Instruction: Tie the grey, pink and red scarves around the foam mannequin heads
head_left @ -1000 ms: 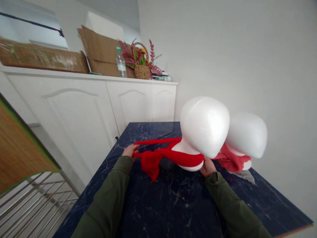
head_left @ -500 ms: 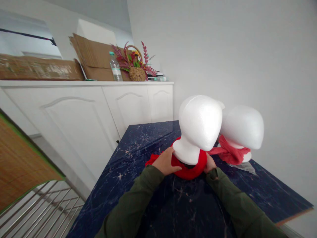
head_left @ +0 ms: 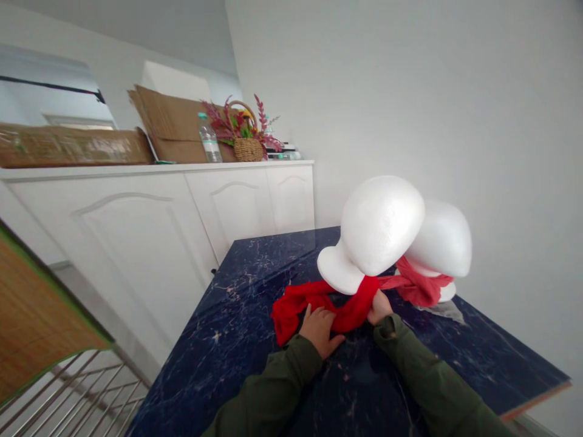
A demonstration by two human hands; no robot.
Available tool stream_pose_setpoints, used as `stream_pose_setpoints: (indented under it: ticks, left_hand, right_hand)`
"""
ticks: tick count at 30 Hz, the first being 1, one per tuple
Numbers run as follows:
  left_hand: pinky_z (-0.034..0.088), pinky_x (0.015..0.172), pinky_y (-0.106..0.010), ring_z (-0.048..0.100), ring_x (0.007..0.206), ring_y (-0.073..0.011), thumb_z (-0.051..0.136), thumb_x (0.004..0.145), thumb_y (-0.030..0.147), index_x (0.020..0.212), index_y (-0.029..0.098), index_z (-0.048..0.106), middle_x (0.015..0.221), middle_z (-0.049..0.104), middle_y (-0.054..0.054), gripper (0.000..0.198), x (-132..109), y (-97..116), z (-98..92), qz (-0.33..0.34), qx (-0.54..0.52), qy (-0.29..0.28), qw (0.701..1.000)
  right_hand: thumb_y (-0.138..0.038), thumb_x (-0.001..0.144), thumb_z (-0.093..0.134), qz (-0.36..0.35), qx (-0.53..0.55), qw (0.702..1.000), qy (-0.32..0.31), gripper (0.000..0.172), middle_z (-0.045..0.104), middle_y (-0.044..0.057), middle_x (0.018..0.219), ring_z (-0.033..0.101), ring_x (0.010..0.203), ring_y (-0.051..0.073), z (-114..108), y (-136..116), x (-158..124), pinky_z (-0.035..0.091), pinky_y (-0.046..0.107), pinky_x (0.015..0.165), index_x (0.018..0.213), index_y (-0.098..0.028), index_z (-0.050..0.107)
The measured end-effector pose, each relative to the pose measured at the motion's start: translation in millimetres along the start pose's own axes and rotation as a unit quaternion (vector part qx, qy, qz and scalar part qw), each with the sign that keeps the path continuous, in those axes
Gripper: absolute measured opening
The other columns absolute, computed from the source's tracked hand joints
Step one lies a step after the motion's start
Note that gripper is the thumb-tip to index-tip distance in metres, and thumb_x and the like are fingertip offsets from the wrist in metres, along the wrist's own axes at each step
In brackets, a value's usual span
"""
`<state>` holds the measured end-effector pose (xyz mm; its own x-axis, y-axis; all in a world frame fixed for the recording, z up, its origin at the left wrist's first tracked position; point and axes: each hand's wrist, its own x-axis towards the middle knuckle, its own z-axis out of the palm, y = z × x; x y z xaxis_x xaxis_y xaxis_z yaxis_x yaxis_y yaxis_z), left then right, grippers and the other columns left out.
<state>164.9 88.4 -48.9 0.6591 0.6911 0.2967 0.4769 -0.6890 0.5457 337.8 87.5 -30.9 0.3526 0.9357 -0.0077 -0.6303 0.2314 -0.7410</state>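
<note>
A white foam mannequin head (head_left: 382, 224) leans to the right in front of me, its round base raised off the table on the near side. Just below that base a red scarf (head_left: 291, 306) lies on the table in a loose, bunched loop. My left hand (head_left: 320, 331) rests on the scarf's near edge, fingers stretched and thumb spread apart. At the loop's right side my right hand (head_left: 379, 307) has its fingers closed on the red cloth; its fingertips are partly hidden.
Behind stands a second white foam head (head_left: 441, 237) with a coral scarf (head_left: 419, 285) around its neck. The table (head_left: 255, 273) is dark blue marble. Left are a metal rack (head_left: 91, 388) and white cabinets (head_left: 132, 243) bearing cardboard, a bottle (head_left: 209, 142) and a flower basket (head_left: 248, 149).
The near foam head has tipped further right and its base has risen. The scarf's ring has loosened and spread left. My left hand has moved down, off the base's side.
</note>
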Motion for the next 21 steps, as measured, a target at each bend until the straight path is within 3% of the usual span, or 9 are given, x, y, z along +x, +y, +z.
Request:
stream_pose_setpoints:
  ticks: [2,4,6,8,10,12,14,16,21]
  left_hand:
    - [0.019,0.097,-0.049,0.052,0.093,-0.0295,0.057,0.063,0.047,0.088,0.018,0.060,0.087,0.061,-0.012,0.038,2,-1,-4.7,-0.025,-0.058,0.033,0.997]
    - [0.035,0.087,-0.043,0.056,0.083,-0.0253,0.055,0.065,0.050,0.092,0.018,0.057,0.082,0.060,-0.011,0.042,6,-1,-10.0,-0.106,-0.186,0.094,0.972]
    - [0.044,0.073,-0.037,0.058,0.078,-0.0222,0.050,0.069,0.053,0.104,0.017,0.049,0.088,0.060,-0.011,0.050,13,-3,-14.9,-0.209,-0.361,0.128,0.900]
    - [0.047,0.066,-0.032,0.060,0.076,-0.0194,0.045,0.072,0.053,0.108,0.018,0.045,0.095,0.059,-0.012,0.051,18,-6,-18.7,-0.276,-0.523,0.121,0.797]
    - [0.048,0.064,-0.030,0.061,0.076,-0.0178,0.045,0.075,0.049,0.107,0.019,0.046,0.102,0.058,-0.012,0.045,21,-9,-21.7,-0.295,-0.626,0.117,0.712]
    - [0.050,0.064,-0.030,0.061,0.078,-0.0178,0.048,0.076,0.041,0.105,0.017,0.048,0.105,0.057,-0.012,0.037,21,-13,-26.1,-0.291,-0.669,0.140,0.669]
    - [0.051,0.063,-0.031,0.061,0.078,-0.0189,0.049,0.077,0.034,0.100,0.014,0.051,0.103,0.059,-0.013,0.031,22,-21,-35.7,-0.295,-0.669,0.178,0.659]
    - [0.052,0.062,-0.033,0.061,0.075,-0.0194,0.050,0.076,0.031,0.095,0.012,0.054,0.097,0.061,-0.013,0.027,25,-37,-53.8,-0.299,-0.634,0.234,0.673]
    - [0.052,0.059,-0.029,0.061,0.070,-0.0148,0.048,0.078,0.029,0.097,0.015,0.052,0.089,0.062,-0.010,0.024,23,-110,-121.1,-0.327,-0.522,0.375,0.692]
  right_hand:
    - [-0.040,0.067,0.056,0.008,-0.008,1.000,0.007,0.038,0.065,0.007,0.089,0.059,0.086,0.025,1,-3,-2,0.049,0.039,0.072,0.099,-0.021,0.056]
    - [-0.040,0.066,0.057,0.018,-0.015,1.000,0.010,0.039,0.065,0.007,0.086,0.059,0.084,0.025,4,-5,-5,0.049,0.038,0.071,0.099,-0.021,0.056]
    - [-0.039,0.064,0.059,0.029,-0.016,0.999,0.007,0.039,0.065,0.008,0.085,0.060,0.083,0.025,9,-4,-9,0.049,0.037,0.070,0.098,-0.020,0.056]
    - [-0.037,0.063,0.061,0.043,-0.020,0.999,-0.007,0.039,0.065,0.008,0.088,0.059,0.084,0.025,14,2,-15,0.049,0.036,0.070,0.097,-0.019,0.057]
    - [-0.035,0.062,0.062,0.049,-0.028,0.998,-0.028,0.037,0.064,0.008,0.092,0.059,0.085,0.025,18,12,-20,0.049,0.035,0.070,0.095,-0.019,0.057]
    - [-0.033,0.062,0.063,0.054,-0.038,0.997,-0.037,0.035,0.064,0.008,0.093,0.059,0.085,0.024,21,22,-24,0.049,0.034,0.069,0.093,-0.019,0.058]
    - [-0.033,0.062,0.062,0.082,-0.045,0.995,-0.034,0.032,0.064,0.008,0.090,0.060,0.081,0.023,22,29,-27,0.049,0.033,0.066,0.091,-0.019,0.058]
    - [-0.033,0.065,0.059,0.134,-0.053,0.989,-0.026,0.030,0.065,0.008,0.086,0.061,0.073,0.022,22,30,-29,0.049,0.032,0.059,0.091,-0.019,0.056]
    - [-0.031,0.071,0.051,0.196,-0.089,0.976,0.026,0.024,0.064,0.005,0.070,0.054,0.045,0.013,20,23,-30,0.037,0.022,0.037,0.093,-0.021,0.053]
